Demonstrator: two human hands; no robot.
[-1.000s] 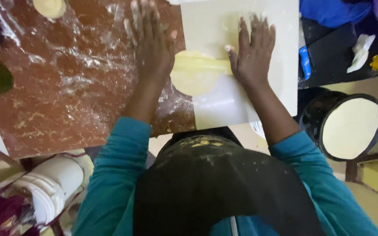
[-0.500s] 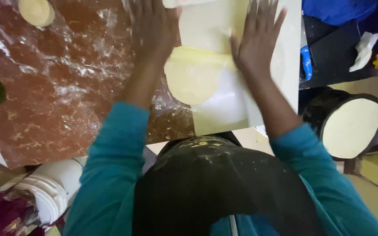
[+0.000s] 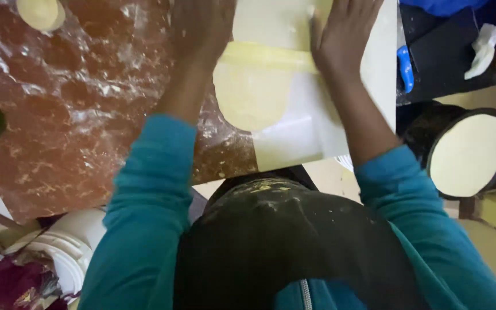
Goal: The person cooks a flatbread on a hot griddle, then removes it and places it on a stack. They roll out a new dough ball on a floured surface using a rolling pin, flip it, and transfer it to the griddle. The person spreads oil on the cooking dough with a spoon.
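A flat round of dough (image 3: 254,95) lies at the upper middle of the frame, half on a white board (image 3: 294,138) and half on the floured brown counter (image 3: 87,126). A pale rolling pin (image 3: 268,56) crosses its top edge. The left hand (image 3: 202,28) and the right hand (image 3: 343,37) press flat on the pin, fingers spread apart, not clamped. A dough ball (image 3: 40,12) sits upper left. A dark pan holding a flatbread (image 3: 469,154) stands at right.
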